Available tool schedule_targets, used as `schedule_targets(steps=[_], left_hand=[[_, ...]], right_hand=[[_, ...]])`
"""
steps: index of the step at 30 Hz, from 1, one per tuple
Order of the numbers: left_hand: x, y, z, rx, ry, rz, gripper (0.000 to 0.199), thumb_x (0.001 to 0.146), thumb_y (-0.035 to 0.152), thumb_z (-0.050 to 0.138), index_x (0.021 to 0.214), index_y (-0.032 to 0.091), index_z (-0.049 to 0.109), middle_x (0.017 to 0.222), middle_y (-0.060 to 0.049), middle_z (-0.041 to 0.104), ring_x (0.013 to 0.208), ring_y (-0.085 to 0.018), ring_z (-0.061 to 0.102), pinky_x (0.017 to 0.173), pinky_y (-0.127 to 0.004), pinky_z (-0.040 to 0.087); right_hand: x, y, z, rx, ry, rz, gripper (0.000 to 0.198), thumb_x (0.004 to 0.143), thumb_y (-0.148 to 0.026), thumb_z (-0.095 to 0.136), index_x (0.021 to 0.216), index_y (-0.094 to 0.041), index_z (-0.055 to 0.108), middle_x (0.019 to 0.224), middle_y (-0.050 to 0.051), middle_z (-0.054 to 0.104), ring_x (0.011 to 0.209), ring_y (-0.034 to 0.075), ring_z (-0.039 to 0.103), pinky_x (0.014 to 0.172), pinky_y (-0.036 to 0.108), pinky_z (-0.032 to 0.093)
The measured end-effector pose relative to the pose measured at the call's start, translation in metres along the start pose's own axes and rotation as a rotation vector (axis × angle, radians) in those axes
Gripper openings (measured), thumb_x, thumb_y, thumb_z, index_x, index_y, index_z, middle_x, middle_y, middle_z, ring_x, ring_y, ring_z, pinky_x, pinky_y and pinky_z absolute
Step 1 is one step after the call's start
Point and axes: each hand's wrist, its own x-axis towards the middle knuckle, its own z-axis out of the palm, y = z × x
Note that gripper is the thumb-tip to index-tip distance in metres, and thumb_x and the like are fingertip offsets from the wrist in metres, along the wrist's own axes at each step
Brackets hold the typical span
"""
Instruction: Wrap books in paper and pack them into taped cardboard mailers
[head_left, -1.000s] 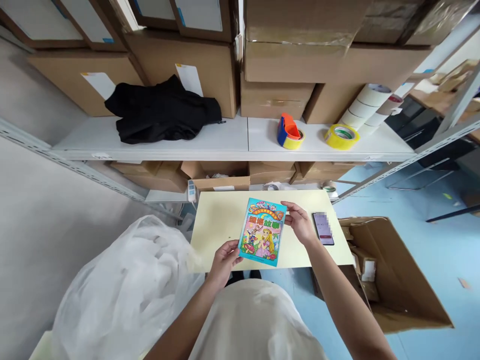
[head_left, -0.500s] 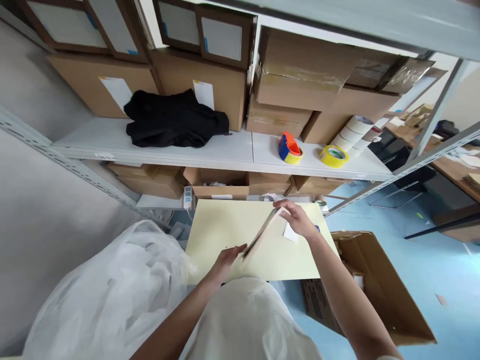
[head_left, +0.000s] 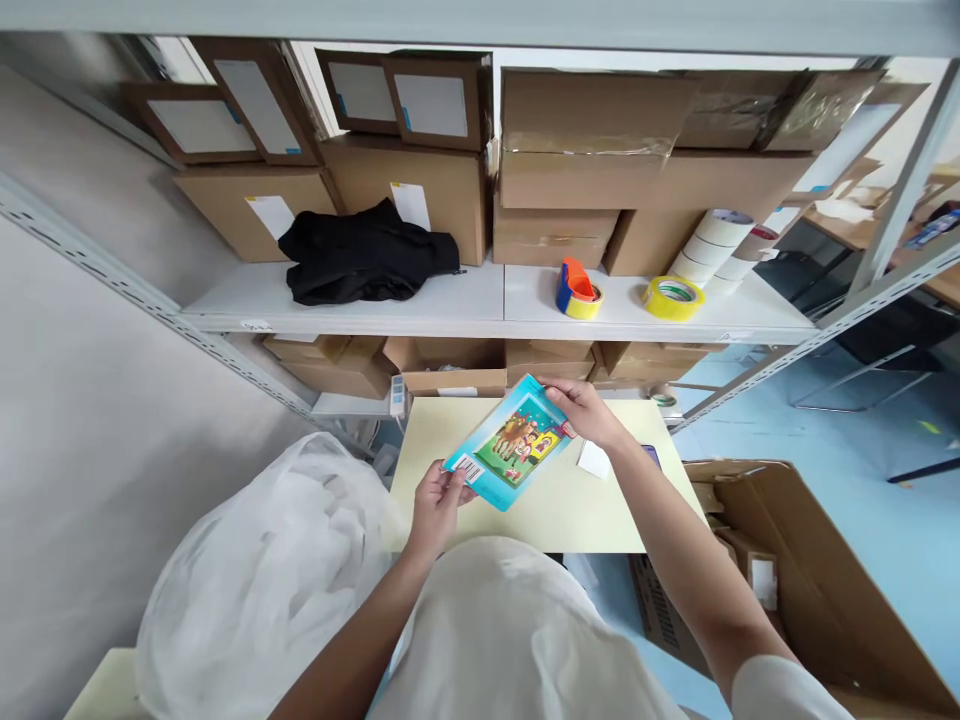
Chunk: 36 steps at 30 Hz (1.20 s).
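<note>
While the table (head_left: 427,430) sits below, the book (head_left: 517,445) is raised over it, not set down; your right hand (head_left: 581,410) and left hand (head_left: 439,500) pinch opposite ends, fingers closed; white card (head_left: 594,459) lies unheld; barcode (head_left: 469,468) faces up.

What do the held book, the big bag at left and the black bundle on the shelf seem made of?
Book: probably paper or card with a smooth finish, judging by the crisp printed picture and barcode.
Bag: likely thin, slightly shiny plastic film; it creases and white contents show through.
Black bundle: apparently matt fabric, from its soft folds; the fibre can't be told.
</note>
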Motion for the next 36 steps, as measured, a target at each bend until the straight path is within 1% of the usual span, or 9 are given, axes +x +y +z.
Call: schedule_targets(steps=[4,8,12,15,19,24,30,32,36], left_hand=[[-0.008,-0.013,0.012,-0.12,0.07,-0.073,0.049,0.061,0.053,0.075,0.085,0.02,0.05,0.076,0.002,0.068,0.06,-0.014,0.067,0.067,-0.032,0.057],[-0.008,-0.012,0.015,-0.178,-0.001,-0.069,0.044,0.059,0.047,0.079,0.081,0.018,0.054,0.076,0.001,0.068,0.068,-0.013,0.067,0.075,-0.031,0.055],[-0.002,-0.009,0.014,-0.133,0.002,-0.048,0.048,0.059,0.048,0.078,0.091,0.018,0.059,0.08,-0.001,0.069,0.069,-0.015,0.068,0.069,-0.029,0.055],[0.001,-0.013,0.017,-0.048,0.004,-0.048,0.051,0.056,0.051,0.079,0.086,0.016,0.06,0.076,-0.003,0.07,0.069,-0.017,0.069,0.068,-0.029,0.055],[0.002,-0.023,0.021,-0.032,-0.001,-0.047,0.053,0.052,0.053,0.08,0.083,0.015,0.061,0.074,-0.004,0.07,0.069,-0.018,0.069,0.07,-0.03,0.055],[0.001,-0.033,0.023,-0.065,-0.026,-0.064,0.05,0.055,0.052,0.079,0.084,0.014,0.063,0.075,-0.005,0.071,0.069,-0.017,0.068,0.072,-0.031,0.054],[0.001,-0.03,0.028,-0.115,-0.055,-0.104,0.049,0.054,0.049,0.081,0.083,0.014,0.063,0.076,-0.005,0.071,0.068,-0.016,0.067,0.069,-0.029,0.053],[0.0,-0.028,0.03,-0.144,-0.066,-0.129,0.048,0.053,0.048,0.082,0.083,0.015,0.062,0.076,-0.004,0.07,0.066,-0.014,0.066,0.067,-0.027,0.052],[0.001,-0.026,0.029,-0.161,-0.121,-0.203,0.046,0.055,0.046,0.082,0.083,0.015,0.064,0.077,-0.006,0.07,0.066,-0.014,0.065,0.068,-0.027,0.05]], right_hand=[[-0.017,0.013,-0.014,0.079,-0.06,0.182,0.046,0.073,-0.042,0.068,0.116,-0.025,0.064,0.087,0.002,0.071,0.065,0.015,0.064,0.049,0.024,0.05],[-0.024,0.021,-0.021,0.136,0.029,0.141,0.044,0.069,-0.041,0.071,0.108,-0.022,0.067,0.079,0.001,0.068,0.054,0.009,0.056,0.05,0.022,0.048],[-0.027,0.02,-0.03,0.116,0.089,0.095,0.04,0.069,-0.042,0.07,0.103,-0.021,0.069,0.083,0.002,0.069,0.058,0.011,0.055,0.052,0.025,0.047],[-0.031,0.021,-0.037,0.088,0.117,0.088,0.041,0.068,-0.042,0.07,0.104,-0.021,0.07,0.086,0.002,0.069,0.061,0.012,0.054,0.053,0.025,0.047],[-0.038,0.027,-0.045,0.096,0.109,0.082,0.041,0.072,-0.041,0.067,0.109,-0.024,0.068,0.096,0.003,0.069,0.065,0.012,0.055,0.056,0.026,0.048],[-0.043,0.033,-0.052,0.172,0.06,0.096,0.039,0.078,-0.039,0.059,0.114,-0.023,0.065,0.087,0.002,0.069,0.068,0.014,0.06,0.068,0.032,0.052],[-0.043,0.031,-0.054,0.086,-0.033,-0.082,0.047,0.08,-0.031,0.062,0.126,-0.028,0.054,0.116,0.005,0.065,0.106,0.019,0.06,0.093,0.04,0.046],[-0.042,0.026,-0.054,-0.009,-0.039,-0.121,0.042,0.082,-0.029,0.059,0.123,-0.027,0.055,0.117,0.006,0.063,0.106,0.02,0.059,0.093,0.04,0.046],[-0.036,0.006,-0.054,-0.238,-0.042,-0.237,0.021,0.085,-0.028,0.055,0.104,-0.026,0.065,0.102,0.008,0.064,0.097,0.022,0.059,0.088,0.042,0.047]])
